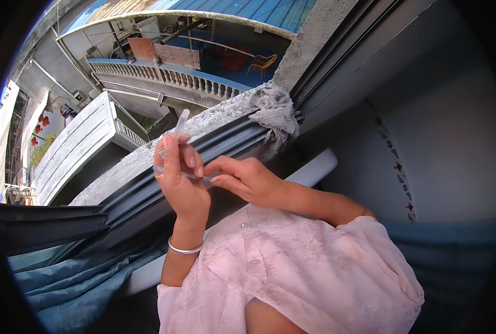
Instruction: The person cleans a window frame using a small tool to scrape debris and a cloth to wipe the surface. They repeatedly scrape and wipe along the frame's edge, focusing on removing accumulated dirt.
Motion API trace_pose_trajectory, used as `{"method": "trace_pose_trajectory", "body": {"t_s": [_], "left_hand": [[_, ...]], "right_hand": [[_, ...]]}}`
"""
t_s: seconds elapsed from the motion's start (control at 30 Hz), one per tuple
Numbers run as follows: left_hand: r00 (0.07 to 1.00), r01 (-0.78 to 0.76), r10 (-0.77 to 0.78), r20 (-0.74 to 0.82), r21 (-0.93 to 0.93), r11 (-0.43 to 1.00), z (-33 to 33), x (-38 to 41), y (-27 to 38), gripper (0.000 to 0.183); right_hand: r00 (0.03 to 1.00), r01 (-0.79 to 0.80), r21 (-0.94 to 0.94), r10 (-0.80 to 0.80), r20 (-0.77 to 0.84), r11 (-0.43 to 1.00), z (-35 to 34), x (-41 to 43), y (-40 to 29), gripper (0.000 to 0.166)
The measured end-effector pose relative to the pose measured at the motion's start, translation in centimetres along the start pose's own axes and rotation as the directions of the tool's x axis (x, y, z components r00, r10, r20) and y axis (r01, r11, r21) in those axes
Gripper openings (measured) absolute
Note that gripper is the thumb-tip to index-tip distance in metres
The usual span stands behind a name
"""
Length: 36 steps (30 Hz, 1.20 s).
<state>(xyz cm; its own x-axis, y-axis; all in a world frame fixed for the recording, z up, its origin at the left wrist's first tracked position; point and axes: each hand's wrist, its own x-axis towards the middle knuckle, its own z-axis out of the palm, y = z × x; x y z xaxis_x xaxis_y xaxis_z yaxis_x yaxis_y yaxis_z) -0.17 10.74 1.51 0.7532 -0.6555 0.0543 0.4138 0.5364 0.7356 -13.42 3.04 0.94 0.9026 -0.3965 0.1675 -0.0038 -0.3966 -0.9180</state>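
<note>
My left hand (181, 179), with a bangle at the wrist, is raised before the window sill. Its fingers and thumb hold a slim translucent plastic tube (182, 122), which sticks up past the fingertips. A second thin clear piece (192, 176) runs across the left palm, and its right end lies between the thumb and forefinger of my right hand (248, 179). Whether the two clear pieces are joined is hidden behind the left fingers. Both hands are close together, almost touching.
The window track (227, 142) and rough concrete sill (118, 177) run diagonally beyond my hands. A grey rag (275, 112) lies on the sill corner. A white bar (319, 167) crosses before my body. Blue curtain cloth (76, 279) hangs lower left. Outside are a balustrade (168, 77) and roofs.
</note>
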Motion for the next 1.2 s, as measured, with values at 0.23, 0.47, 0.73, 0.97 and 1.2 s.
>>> {"method": "trace_pose_trajectory", "body": {"t_s": [0.23, 0.47, 0.73, 0.97, 1.2], "left_hand": [[0.984, -0.057, 0.081, -0.162, 0.146, 0.988, -6.3, 2.7, 2.1, 0.029], [0.977, 0.079, -0.023, -0.211, 0.26, 0.962, -10.7, 2.8, 0.3, 0.022], [0.875, -0.291, 0.465, 0.133, 0.913, 0.287, -15.3, 3.2, 1.1, 0.027], [0.866, -0.207, 0.458, 0.201, 0.978, -0.037, -15.6, 1.8, 3.1, 0.013], [0.763, -0.131, 0.545, 0.348, 0.908, -0.398, -18.1, 2.5, 4.1, 0.013]], "right_hand": [[0.997, -0.044, -0.634, -0.006, -0.076, 0.772, -11.0, -1.4, -1.3, 0.016], [0.984, 0.07, -0.964, 0.144, 0.109, 0.255, -16.1, 0.7, -1.3, 0.011], [0.905, 0.253, -0.966, 0.343, 0.254, 0.046, -16.4, 4.0, -0.1, 0.02], [0.847, 0.326, -0.943, 0.463, 0.261, -0.066, -16.2, 5.8, -0.1, 0.022], [0.799, 0.48, -0.872, 0.454, 0.393, -0.09, -15.4, 7.7, 1.5, 0.02]]}}
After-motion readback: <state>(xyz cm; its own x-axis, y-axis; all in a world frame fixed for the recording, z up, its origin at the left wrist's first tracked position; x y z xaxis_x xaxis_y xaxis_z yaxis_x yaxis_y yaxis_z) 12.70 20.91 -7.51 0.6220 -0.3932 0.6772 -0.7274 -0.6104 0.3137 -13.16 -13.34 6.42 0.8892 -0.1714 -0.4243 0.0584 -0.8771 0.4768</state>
